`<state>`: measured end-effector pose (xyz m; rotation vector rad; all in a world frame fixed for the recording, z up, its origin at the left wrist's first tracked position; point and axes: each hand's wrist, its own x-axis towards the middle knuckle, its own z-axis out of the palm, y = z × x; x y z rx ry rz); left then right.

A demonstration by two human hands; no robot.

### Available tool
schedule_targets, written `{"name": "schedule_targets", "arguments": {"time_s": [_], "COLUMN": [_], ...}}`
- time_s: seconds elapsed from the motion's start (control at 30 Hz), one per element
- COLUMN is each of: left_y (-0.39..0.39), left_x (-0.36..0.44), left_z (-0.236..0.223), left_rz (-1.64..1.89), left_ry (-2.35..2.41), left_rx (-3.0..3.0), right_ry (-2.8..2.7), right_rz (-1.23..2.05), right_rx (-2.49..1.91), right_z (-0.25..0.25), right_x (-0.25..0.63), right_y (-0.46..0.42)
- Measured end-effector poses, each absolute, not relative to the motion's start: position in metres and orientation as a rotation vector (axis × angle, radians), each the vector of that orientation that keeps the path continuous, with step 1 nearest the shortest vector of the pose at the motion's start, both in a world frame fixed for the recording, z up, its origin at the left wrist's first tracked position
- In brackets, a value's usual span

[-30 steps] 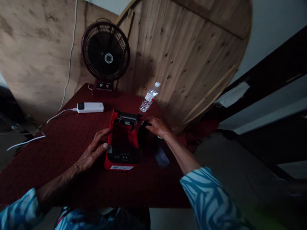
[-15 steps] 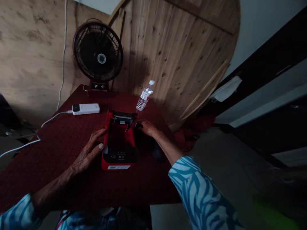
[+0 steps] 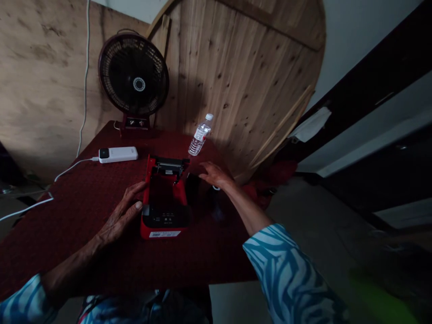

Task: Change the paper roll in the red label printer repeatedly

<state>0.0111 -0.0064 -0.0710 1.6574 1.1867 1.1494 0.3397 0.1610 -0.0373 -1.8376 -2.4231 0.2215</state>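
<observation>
A small red and black printer [image 3: 164, 202] with its lid open sits in the middle of the dark red table [image 3: 84, 202]. My left hand [image 3: 119, 218] lies flat against the printer's left side, fingers spread. Just right of the printer, my right hand [image 3: 216, 176] hovers with fingers stretched out over dark objects [image 3: 202, 195] that I cannot make out. Nothing shows in either hand.
A white power bank [image 3: 118, 154] with a white cable [image 3: 30, 204] lies at the back left. A dark table fan [image 3: 134, 81] stands at the back by the wooden wall. A clear water bottle [image 3: 200, 135] stands at the back right. The table's right edge is near my right arm.
My right hand has lifted from the dark objects beside the printer's lid and moved slightly right. The left hand has stayed on the printer. The camera view has shifted a little.
</observation>
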Motion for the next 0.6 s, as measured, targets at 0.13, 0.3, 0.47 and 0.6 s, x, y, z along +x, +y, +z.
{"name": "schedule_targets", "arguments": {"time_s": [0.13,0.3,0.47,0.6], "left_y": [-0.003,-0.003,-0.008,-0.011], "left_x": [0.009,0.009,0.013,0.016], "left_z": [-0.077,-0.081,-0.075,-0.072], "left_rz": [1.153,1.200,1.204,1.212], "left_ry": [1.189,1.185,1.173,1.194], "left_rx": [1.658,1.643,1.594,1.571], "right_ry": [-2.403,-2.537,-2.710,-2.819], "right_rz": [0.225,0.185,0.002,-0.269], "right_rx": [-1.944,-1.929,-1.894,-1.811], "right_z": [-0.023,-0.041,-0.043,-0.034], "right_x": [0.354,0.322,0.298,0.299], "right_y": [0.156,0.160,0.164,0.167]}}
